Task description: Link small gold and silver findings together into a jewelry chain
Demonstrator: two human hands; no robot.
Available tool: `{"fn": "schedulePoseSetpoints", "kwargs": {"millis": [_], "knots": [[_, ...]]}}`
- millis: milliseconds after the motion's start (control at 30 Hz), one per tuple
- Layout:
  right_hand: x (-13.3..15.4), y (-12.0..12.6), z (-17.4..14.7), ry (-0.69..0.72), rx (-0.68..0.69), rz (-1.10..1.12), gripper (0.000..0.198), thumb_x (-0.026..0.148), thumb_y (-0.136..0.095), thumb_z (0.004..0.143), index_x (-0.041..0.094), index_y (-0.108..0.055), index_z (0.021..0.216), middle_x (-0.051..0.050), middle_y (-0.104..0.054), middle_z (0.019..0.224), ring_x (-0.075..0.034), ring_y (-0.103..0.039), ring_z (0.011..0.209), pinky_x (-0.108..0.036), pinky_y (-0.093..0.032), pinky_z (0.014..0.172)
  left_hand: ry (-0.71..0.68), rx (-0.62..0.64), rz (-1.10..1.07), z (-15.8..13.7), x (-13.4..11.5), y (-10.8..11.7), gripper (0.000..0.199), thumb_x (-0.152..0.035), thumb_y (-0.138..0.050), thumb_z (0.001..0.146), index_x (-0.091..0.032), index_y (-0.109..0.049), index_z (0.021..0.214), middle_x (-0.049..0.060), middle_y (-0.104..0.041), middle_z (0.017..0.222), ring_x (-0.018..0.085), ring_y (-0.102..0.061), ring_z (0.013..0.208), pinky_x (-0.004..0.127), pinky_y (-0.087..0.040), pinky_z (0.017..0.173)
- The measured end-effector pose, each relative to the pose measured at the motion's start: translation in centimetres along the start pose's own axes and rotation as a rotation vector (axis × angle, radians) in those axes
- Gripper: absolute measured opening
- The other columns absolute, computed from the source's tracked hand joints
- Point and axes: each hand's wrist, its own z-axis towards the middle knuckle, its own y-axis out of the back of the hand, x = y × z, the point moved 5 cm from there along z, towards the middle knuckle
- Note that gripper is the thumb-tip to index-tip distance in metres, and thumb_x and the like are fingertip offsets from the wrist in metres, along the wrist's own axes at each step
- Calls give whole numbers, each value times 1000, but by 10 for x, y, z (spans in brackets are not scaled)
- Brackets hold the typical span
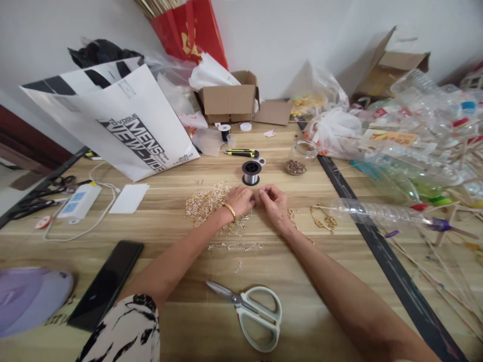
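Observation:
My left hand [242, 200], with a gold bangle [230, 212] at the wrist, is closed in a pinch at the right edge of a pile of small gold and silver beads or links [207, 202]. Just to its right my right hand [275, 202] also pinches, its fingertips a short way from the left ones. Whatever is between the fingers is too fine to make out. Directly beyond both hands stands a black spool of thin clear or silvery wire [251, 173]. A silver chain [234, 246] lies nearer me, and gold chains [323, 219] lie right of my right hand.
Large pale-handled scissors [260, 314] lie in front. A phone [107, 284], white paper [129, 198] and a white power strip [79, 202] are at left. A yellow-black cutter [241, 153] and a jar of beads [298, 163] sit farther back. Plastic bottles [407, 151] crowd the right.

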Motion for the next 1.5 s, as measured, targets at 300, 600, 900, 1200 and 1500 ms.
{"fn": "schedulePoseSetpoints", "kwargs": {"millis": [300,600,900,1200,1500], "knots": [[-3,1,2,0,-2,-13,16,33,-57,77,17,-57,74,3,-52,61,-10,-45,54,-24,-37,54,15,-20,-185,2,12,9,14,-22,-56,78,-14,-68,74,6,-68,71,19,-61,72,30,-47,73],[-6,0,3,-16,-2,-49,18,36,-57,77,18,-58,74,3,-52,61,-11,-45,55,-24,-38,54,-39,-19,-57,-15,2,14,12,-26,-62,74,-17,-68,72,7,-67,78,24,-59,85,36,-44,81],[-6,1,3,-14,3,-56,20,37,-57,78,18,-57,75,3,-50,60,-11,-44,55,-24,-38,53,-15,-45,18,-23,-4,5,9,-21,-58,76,-17,-65,74,8,-66,80,25,-57,89,38,-40,83],[-4,0,2,-24,12,-47,19,36,-57,78,18,-57,74,3,-50,61,-11,-44,55,-24,-37,54,-25,-51,-8,-23,-3,3,11,-21,-56,78,-17,-66,75,7,-67,78,24,-57,89,38,-39,84],[-5,0,3,-36,25,-31,20,37,-57,78,17,-57,75,2,-51,62,-11,-44,55,-23,-37,52,-39,-58,-7,-23,-6,4,10,-20,-57,78,-17,-67,75,7,-67,79,24,-58,90,38,-39,86]]}}
